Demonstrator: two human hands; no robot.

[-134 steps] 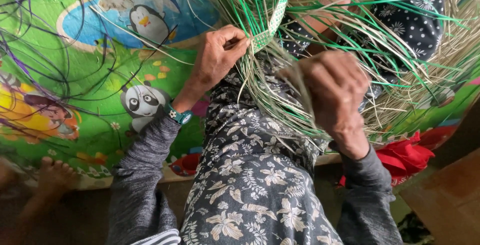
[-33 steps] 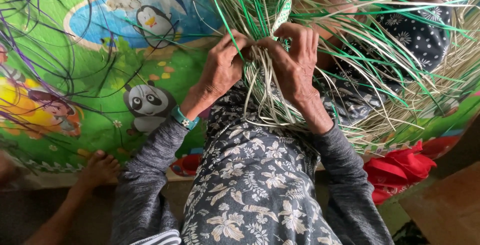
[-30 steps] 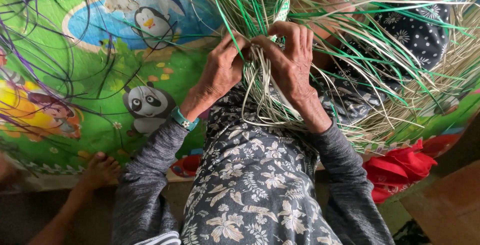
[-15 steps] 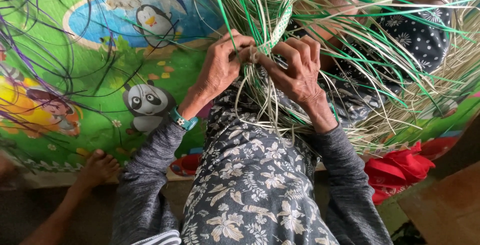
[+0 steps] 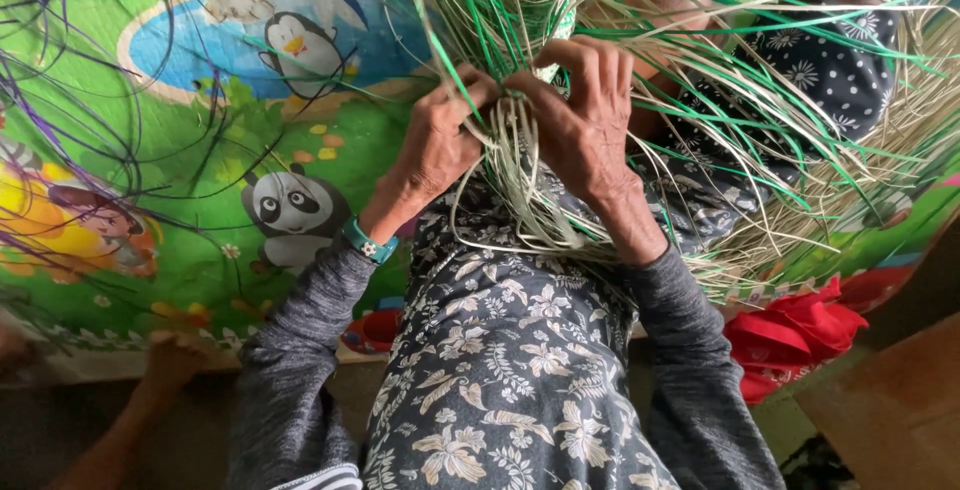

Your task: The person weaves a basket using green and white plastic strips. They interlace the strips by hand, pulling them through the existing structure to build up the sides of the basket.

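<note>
Left hand (image 5: pixel 440 140), right hand (image 5: pixel 580 120), pinching straw strips (image 5: pixel 520 190)

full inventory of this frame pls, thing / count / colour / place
reed strips: many, pale straw and green, fanning out from the centre to the top and right
woven band: one, pale and green, top centre between the strips
play mat: one, bright green with penguin and panda pictures, left half
loose strands: several, dark and purple, lying over the mat at left
red cloth: one, red, lower right
another person's foot: one, lower left edge
wristband: one, teal, on the left wrist
flowered garment: one, dark with pale flowers, bottom centre
left hand: fingers pinching strips, centre
right hand: fingers curled on strips beside the left hand
</note>
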